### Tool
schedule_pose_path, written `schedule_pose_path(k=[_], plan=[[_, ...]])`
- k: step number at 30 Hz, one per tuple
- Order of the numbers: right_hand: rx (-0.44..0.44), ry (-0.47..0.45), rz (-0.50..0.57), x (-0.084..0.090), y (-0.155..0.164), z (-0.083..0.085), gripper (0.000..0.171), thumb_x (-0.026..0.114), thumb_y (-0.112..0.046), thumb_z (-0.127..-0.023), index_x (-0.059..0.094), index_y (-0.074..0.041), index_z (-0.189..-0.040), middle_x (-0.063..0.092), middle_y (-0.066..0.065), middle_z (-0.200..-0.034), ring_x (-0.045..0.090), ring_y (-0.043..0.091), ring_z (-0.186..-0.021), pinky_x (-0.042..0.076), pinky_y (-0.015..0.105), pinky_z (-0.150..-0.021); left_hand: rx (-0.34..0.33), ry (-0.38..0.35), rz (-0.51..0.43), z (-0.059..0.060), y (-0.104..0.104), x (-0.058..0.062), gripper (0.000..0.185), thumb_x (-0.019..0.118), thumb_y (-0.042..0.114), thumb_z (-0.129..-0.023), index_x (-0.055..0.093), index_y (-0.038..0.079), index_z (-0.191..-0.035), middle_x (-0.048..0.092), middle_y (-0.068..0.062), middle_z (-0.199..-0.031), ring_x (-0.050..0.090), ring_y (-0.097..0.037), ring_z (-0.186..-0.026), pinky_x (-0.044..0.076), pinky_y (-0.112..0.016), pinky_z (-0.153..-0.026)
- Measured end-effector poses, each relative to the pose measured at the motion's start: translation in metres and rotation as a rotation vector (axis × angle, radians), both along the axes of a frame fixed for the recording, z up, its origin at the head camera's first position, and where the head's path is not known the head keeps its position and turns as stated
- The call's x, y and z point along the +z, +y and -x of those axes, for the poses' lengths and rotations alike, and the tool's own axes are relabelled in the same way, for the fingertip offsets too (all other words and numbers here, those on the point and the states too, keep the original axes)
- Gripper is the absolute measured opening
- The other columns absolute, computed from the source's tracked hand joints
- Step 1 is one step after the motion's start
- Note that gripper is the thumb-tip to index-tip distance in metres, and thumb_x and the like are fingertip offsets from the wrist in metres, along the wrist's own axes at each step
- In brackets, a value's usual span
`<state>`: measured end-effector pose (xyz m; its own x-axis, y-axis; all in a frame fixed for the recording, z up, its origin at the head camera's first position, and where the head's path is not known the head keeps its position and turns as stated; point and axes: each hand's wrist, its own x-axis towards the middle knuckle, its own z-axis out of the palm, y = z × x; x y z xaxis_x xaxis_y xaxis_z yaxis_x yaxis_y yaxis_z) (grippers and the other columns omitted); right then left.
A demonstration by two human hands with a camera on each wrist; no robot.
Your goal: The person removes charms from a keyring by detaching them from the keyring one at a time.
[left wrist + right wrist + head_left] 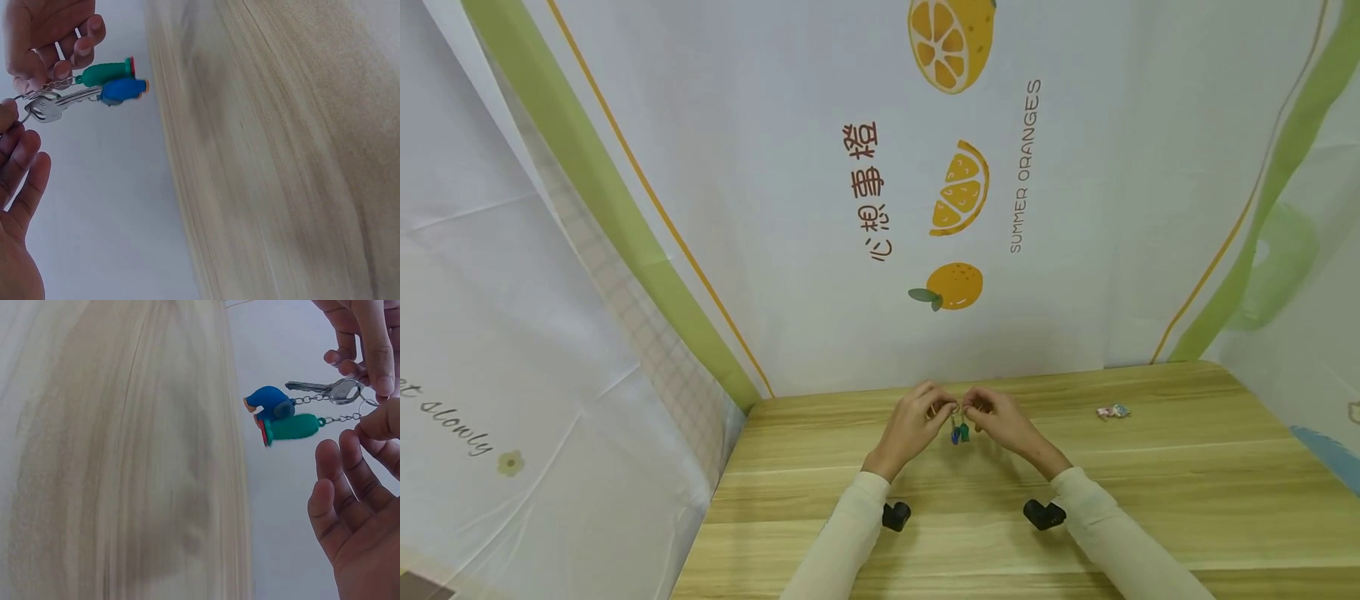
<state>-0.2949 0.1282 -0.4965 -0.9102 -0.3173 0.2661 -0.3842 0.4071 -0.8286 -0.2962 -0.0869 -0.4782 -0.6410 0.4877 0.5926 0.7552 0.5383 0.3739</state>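
Both hands meet above the table's far part, around a small metal key ring [369,400]. My left hand [917,421] pinches the ring between thumb and finger. Opposite it, my right hand [1006,423] pinches the ring beside the green charm's chain, its other fingers loosely spread in the right wrist view. A silver key [344,392] hangs from the ring. Two charms dangle on short chains: a green one [294,427] with a red edge, and a blue figure [270,402] with orange parts. The fingertips partly hide the ring.
A small pink, white and blue figurine [1112,412] lies on the wooden table [970,554] to the right. White cloth [775,208] printed with oranges hangs behind the table's far edge. Black wrist devices [897,516] show beside the sleeves.
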Motion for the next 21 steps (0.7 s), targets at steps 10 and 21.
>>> schedule_pose_path(k=[10, 21], plan=[[-0.003, -0.003, 0.058, 0.0046, 0.0027, -0.0006, 0.011, 0.060, -0.017, -0.109, 0.068, -0.009, -0.108, 0.067, 0.017, -0.095, 0.065, 0.033, -0.075, 0.055, 0.032, -0.065, -0.011, -0.019, -0.010, -0.0008, 0.0020, 0.0008, 0.010, 0.070, 0.014, -0.104, 0.078, 0.010, -0.107, 0.070, -0.002, -0.100, 0.061, -0.008, -0.081, 0.053, -0.016, -0.072], [-0.013, 0.046, 0.098, 0.0036, 0.0003, -0.0015, 0.012, 0.061, -0.019, -0.110, 0.069, -0.009, -0.107, 0.065, 0.022, -0.091, 0.064, 0.035, -0.070, 0.050, 0.028, -0.062, 0.016, -0.067, -0.041, 0.0013, 0.0035, -0.0030, 0.012, 0.068, 0.014, -0.105, 0.077, 0.009, -0.111, 0.069, -0.001, -0.101, 0.062, -0.008, -0.083, 0.054, -0.018, -0.073]])
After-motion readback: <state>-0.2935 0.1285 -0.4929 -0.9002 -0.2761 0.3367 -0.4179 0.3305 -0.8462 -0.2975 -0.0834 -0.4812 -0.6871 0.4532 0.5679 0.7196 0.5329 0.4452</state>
